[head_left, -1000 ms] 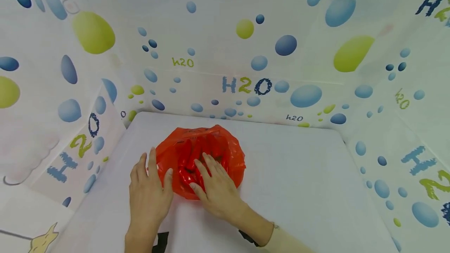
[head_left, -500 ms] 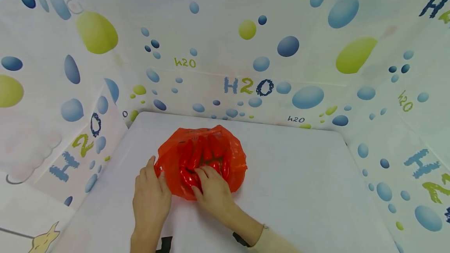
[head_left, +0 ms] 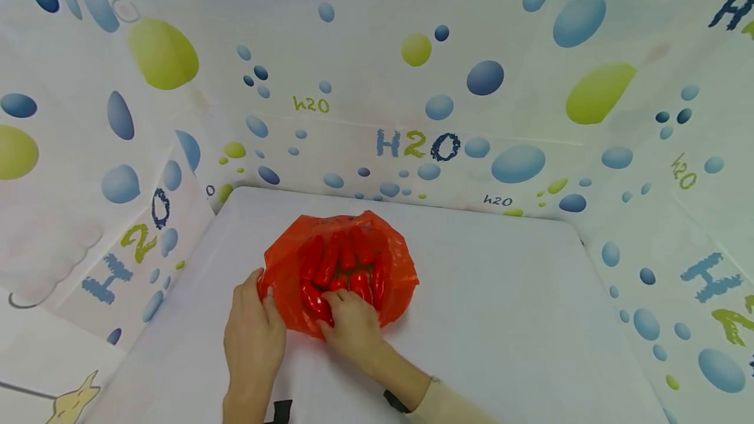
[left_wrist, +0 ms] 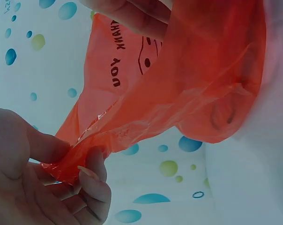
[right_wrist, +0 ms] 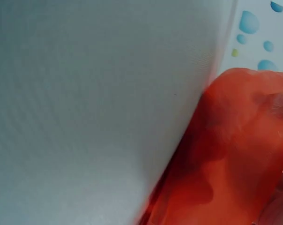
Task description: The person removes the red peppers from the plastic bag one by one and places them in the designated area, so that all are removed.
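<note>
An orange-red plastic bag (head_left: 279, 293) lies with its mouth spread toward the head camera. Inside it are several glossy, long red peppers (head_left: 330, 257). My left hand (head_left: 253, 339) pinches the bag's left edge; in the left wrist view its thumb and curled fingers hold gathered film (left_wrist: 92, 140). At the bag's front, my right hand (head_left: 356, 332) reaches over the rim, thumb and fingers closed about the end of a red pepper (head_left: 315, 300). Its fingertips are partly hidden among the peppers. In the right wrist view the bag's outer side (right_wrist: 235, 154) covers most of that hand.
The bag stands on a white table (head_left: 489, 306). Behind and at both sides rise white walls (head_left: 365, 38) printed with blue and green bubbles and "H2O". Black straps show at both wrists.
My right hand, earlier spread over the peppers, has moved down toward the front rim and its fingers have curled in. My left hand has gone from spread fingers to pinching the bag's edge.
</note>
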Action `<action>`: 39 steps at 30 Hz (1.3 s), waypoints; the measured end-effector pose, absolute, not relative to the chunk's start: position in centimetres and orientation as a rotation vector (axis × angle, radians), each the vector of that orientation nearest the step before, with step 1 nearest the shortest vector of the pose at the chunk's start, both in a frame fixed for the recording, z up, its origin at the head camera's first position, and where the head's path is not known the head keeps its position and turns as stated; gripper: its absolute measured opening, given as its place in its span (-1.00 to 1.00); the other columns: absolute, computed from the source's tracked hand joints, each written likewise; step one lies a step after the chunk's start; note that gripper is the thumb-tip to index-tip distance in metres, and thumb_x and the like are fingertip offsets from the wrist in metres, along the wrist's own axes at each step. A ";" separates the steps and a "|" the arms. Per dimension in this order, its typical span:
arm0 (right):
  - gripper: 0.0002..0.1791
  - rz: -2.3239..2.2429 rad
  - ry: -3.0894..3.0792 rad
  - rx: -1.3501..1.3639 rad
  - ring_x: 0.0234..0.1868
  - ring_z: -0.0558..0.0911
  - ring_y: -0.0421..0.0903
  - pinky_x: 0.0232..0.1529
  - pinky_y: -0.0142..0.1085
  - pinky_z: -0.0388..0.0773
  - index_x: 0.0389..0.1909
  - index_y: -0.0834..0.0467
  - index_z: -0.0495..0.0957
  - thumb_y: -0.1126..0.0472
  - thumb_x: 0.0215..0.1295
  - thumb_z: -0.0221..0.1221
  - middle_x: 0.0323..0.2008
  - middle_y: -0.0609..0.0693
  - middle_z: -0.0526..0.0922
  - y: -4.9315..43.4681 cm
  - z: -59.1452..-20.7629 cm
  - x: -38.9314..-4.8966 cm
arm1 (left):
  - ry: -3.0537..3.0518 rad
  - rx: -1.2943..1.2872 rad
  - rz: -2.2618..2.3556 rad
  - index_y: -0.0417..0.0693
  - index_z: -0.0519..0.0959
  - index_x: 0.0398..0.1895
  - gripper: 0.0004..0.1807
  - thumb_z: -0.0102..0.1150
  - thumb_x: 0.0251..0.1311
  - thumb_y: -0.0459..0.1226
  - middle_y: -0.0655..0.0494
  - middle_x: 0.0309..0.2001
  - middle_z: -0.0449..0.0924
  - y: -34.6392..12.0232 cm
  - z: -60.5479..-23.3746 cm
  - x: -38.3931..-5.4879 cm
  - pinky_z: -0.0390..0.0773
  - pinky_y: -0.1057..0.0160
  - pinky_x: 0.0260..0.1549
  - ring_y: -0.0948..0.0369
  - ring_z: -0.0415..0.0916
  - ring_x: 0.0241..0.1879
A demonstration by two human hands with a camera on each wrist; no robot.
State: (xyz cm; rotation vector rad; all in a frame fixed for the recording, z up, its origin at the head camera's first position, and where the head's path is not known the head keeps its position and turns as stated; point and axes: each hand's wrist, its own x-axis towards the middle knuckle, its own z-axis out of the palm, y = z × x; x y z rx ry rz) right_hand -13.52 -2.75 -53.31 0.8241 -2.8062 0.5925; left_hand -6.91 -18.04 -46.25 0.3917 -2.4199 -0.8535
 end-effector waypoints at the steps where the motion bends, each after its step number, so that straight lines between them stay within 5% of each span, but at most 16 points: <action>1: -0.49 0.585 -2.807 0.818 -0.06 0.72 -0.13 -0.02 -0.21 0.72 0.13 0.03 0.68 -0.05 0.19 0.50 -0.05 -0.09 0.73 -2.8 -53.4 -13.5 | -2.414 0.393 -0.854 -0.30 0.36 0.42 -0.54 0.02 0.53 -0.36 -0.31 0.12 0.50 -18.0 -46.3 -6.9 0.64 -0.30 -0.10 -0.25 0.57 -0.02; 21: -0.63 0.414 -2.903 0.802 -0.37 0.73 -0.10 -0.39 -0.22 0.71 -0.14 0.06 0.69 -0.08 0.17 0.49 -0.41 -0.09 0.69 -3.1 -53.8 -13.5 | -2.393 0.384 -0.904 -0.29 0.38 0.39 -0.58 -0.03 0.55 -0.35 -0.29 0.16 0.51 -17.4 -46.5 -6.6 0.63 -0.34 -0.11 -0.26 0.58 0.00; 32: -0.79 0.678 -2.905 0.748 -0.60 0.51 -0.19 -0.51 -0.32 0.57 -0.41 0.08 0.63 0.09 0.20 0.45 -0.69 -0.19 0.46 -2.1 -52.3 -13.6 | -2.410 0.398 -0.894 -0.29 0.37 0.40 -0.58 -0.04 0.56 -0.34 -0.30 0.16 0.51 -17.4 -46.5 -6.7 0.64 -0.34 -0.11 -0.26 0.59 0.00; 39: -0.82 0.788 -2.896 0.730 -0.66 0.41 -0.24 -0.56 -0.43 0.42 -0.38 0.11 0.64 0.12 0.23 0.43 -0.73 -0.22 0.36 -1.2 -51.5 -13.6 | -2.393 0.402 -0.898 -0.29 0.37 0.40 -0.58 -0.04 0.56 -0.35 -0.29 0.15 0.52 -17.3 -46.5 -6.7 0.63 -0.33 -0.11 -0.27 0.59 0.01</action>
